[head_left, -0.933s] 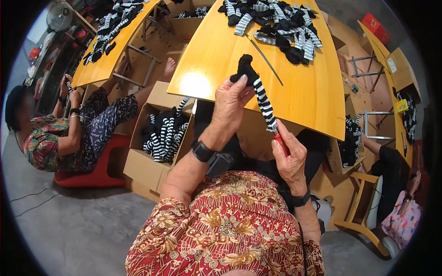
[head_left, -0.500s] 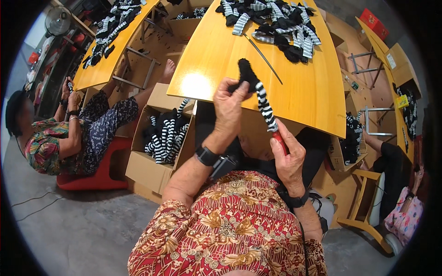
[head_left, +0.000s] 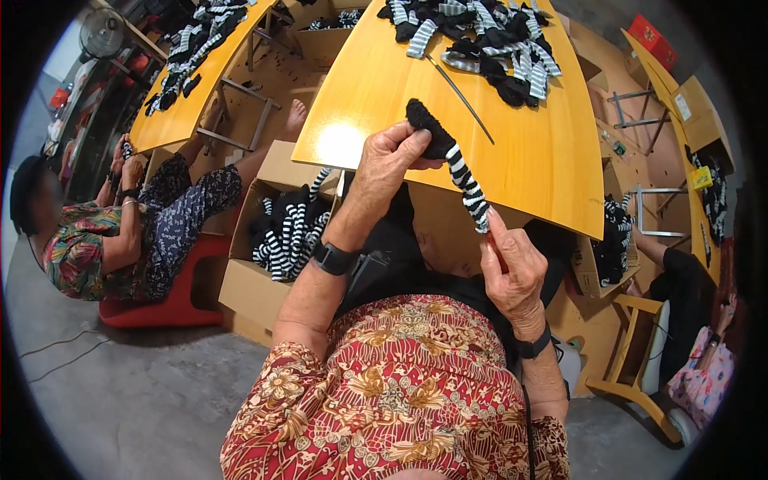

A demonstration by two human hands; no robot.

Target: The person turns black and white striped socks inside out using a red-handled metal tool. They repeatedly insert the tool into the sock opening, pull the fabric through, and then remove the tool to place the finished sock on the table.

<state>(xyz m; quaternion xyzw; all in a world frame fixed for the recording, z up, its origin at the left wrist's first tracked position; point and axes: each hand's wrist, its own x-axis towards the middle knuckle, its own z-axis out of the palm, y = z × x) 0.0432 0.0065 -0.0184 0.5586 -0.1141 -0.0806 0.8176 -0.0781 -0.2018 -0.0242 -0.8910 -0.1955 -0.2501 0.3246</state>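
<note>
My left hand (head_left: 392, 156) pinches the black fuzzy part of a knitted piece (head_left: 462, 174), which looks like a sock with a black-and-white striped tube. The striped tube slants down to the right, over the near edge of the table. At its lower end is my right hand (head_left: 516, 272), closed around a red-handled tool (head_left: 502, 261). My index finger reaches up along the tube's end. Most of the handle is hidden by my fingers, and no shaft shows.
A yellow table (head_left: 376, 88) bears a heap of striped knit pieces (head_left: 512, 60) and a thin dark rod (head_left: 460, 98). A carton (head_left: 264, 292) of striped pieces stands left of my knees, another box (head_left: 588, 260) to the right. A person (head_left: 120, 232) works at the left.
My right hand has moved a little right and down, turning so the red handle shows less. My left hand has shifted slightly, and the striped tube's lower end has moved right.
</note>
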